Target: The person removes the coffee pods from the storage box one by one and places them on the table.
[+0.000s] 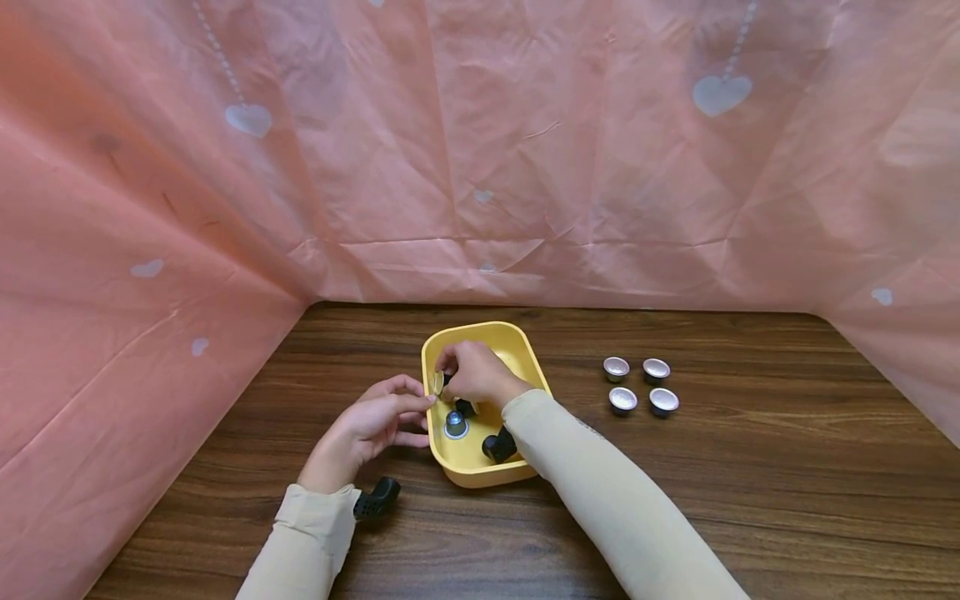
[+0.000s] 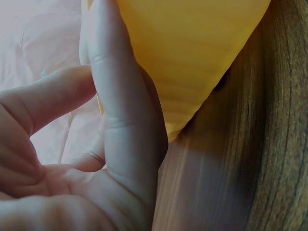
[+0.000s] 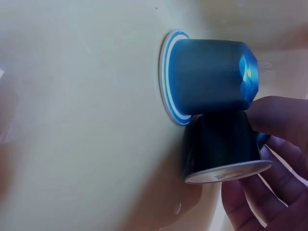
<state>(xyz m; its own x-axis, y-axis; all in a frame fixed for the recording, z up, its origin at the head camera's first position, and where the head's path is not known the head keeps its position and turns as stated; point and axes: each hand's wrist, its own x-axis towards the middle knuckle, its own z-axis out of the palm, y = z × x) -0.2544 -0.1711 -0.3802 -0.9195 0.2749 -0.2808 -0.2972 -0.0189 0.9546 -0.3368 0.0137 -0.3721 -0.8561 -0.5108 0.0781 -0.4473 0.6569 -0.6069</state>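
Observation:
A yellow plastic tub (image 1: 532,358) stands on the table, seen in all views. My left hand (image 1: 375,421) lies at its left side, fingertips against the rim and outer wall. Inside the tub, my right hand (image 1: 480,372) pinches a dark coffee capsule (image 1: 439,382) near the left wall, its lid facing left. In the right wrist view fingers hide most of that capsule. A blue-grey coffee capsule (image 3: 209,76) stands on its rim on the tub floor. Beside it, a black coffee capsule (image 3: 221,144) lies tipped, its pale lid edge showing.
To the right of the tub, several coffee capsules (image 1: 622,401) stand lid up in two rows on the brown wooden table (image 1: 750,483). Black wrist cameras (image 1: 378,497) sit on both wrists. A pink curtain (image 1: 525,167) with pale hearts closes off the back and left.

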